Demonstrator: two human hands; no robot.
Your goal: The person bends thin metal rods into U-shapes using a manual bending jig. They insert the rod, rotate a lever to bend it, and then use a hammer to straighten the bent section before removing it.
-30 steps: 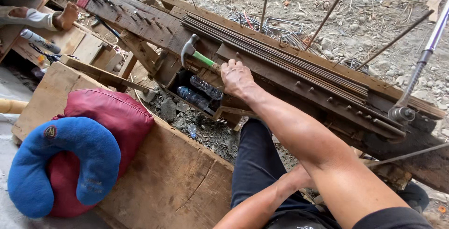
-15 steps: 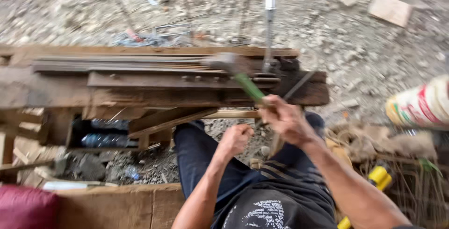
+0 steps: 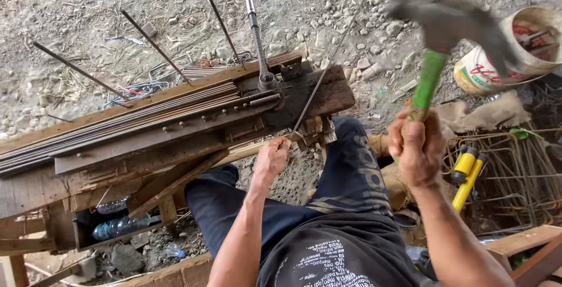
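while the left hand (image 3: 273, 157) pinches a thin steel rod (image 3: 328, 67) steady against the wooden bench (image 3: 146, 146), the right hand (image 3: 417, 146) fists a raised green-handled hammer (image 3: 436, 35)

Right hand (image 3: 417, 149) grips green-handled hammer (image 3: 436, 47), raised high. Left hand (image 3: 273, 157) fingers pinch thin steel rod (image 3: 328, 67) at wooden bench (image 3: 175, 140) edge.

Outdoor site, daylight, no walls. Gravel and dirt ground (image 3: 146, 6) fills the upper frame, stones scattered. Rough wooden workbench (image 3: 70, 176) runs from lower left toward centre. White bucket (image 3: 515, 58) at upper right edge. Burlap sack (image 3: 486, 114) beside it. Wooden planks (image 3: 521, 243) at lower right corner.
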